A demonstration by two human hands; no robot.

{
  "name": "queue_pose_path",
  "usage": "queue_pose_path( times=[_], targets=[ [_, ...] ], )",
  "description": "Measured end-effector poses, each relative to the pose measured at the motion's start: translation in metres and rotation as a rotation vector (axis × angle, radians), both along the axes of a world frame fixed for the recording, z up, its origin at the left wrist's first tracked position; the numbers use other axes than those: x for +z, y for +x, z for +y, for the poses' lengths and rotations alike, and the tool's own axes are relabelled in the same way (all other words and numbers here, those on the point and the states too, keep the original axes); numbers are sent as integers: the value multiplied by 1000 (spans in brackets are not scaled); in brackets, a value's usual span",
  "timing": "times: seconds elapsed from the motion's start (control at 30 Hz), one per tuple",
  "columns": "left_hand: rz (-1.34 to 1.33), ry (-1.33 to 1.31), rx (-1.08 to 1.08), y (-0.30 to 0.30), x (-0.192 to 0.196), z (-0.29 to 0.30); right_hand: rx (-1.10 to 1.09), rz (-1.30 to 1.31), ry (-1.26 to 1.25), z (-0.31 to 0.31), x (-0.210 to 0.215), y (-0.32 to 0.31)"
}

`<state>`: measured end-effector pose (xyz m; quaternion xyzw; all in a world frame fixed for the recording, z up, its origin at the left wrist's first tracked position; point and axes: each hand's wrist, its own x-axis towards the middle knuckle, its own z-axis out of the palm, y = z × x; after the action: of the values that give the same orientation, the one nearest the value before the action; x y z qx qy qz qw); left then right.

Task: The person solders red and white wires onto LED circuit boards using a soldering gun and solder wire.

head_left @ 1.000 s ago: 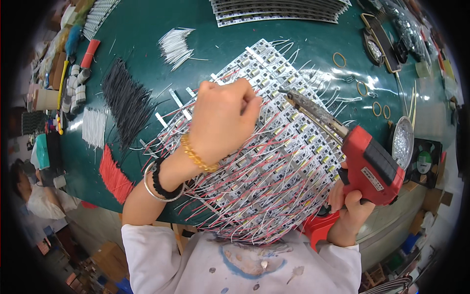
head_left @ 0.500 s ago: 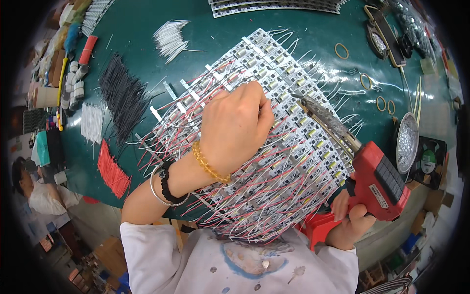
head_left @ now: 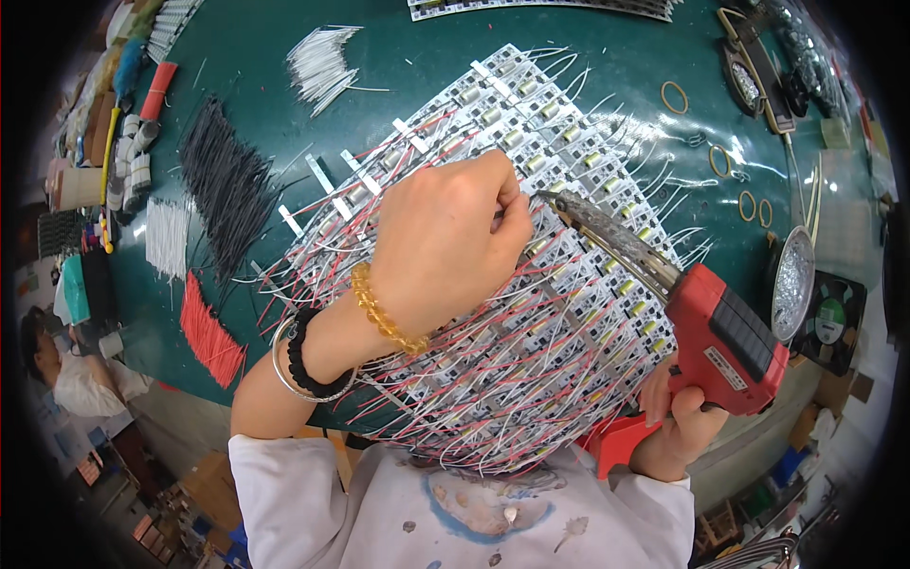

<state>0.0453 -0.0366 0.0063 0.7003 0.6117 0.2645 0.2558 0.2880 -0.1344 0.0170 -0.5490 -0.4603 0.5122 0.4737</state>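
A wide panel of small circuit boards (head_left: 654, 327) covers the middle of the table, with many red and white wires rising from it. Over its upper middle my left hand (head_left: 445, 228) is closed, thumb against the curled fingers. What those fingers pinch is hidden beneath the hand. My right hand (head_left: 690, 431) grips a red soldering gun (head_left: 725, 332) by its handle at the panel's right side. The gun's dark metal tip points up and left, close to my left fingertips and just above the boards. Whether the tip touches anything I cannot tell.
Bundles of black wires (head_left: 226, 180), red wires (head_left: 210, 327) and white wires (head_left: 168, 237) lie left; more white wires (head_left: 322, 68) lie farther back. At the right are rubber bands (head_left: 674, 97), a silvery dish (head_left: 792, 284) and a black fan (head_left: 831, 318). Another person (head_left: 85, 379) sits far left.
The soldering gun's tip has moved left, closer to my left fingers. My left hand has shifted slightly left and stays closed. The whole view has shifted a little.
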Motion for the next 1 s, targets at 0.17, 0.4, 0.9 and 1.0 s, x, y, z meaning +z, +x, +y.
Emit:
queue_pose_path(
  times=[0.17, 0.4, 0.9, 1.0],
  targets=[
    [18, -18, 2, 0, 2, 1, 7, -38, 42, -1, -2, 3],
    [24, -28, 9, 2, 3, 1, 8, 12, 72, 1, 1, 0],
    [27, 35, 21, 2, 0, 1, -74, 135, -123, 0, 7, -1],
    [33, 35, 18, 2, 1, 1, -52, 107, -105, -2, 5, 2]
  ],
)
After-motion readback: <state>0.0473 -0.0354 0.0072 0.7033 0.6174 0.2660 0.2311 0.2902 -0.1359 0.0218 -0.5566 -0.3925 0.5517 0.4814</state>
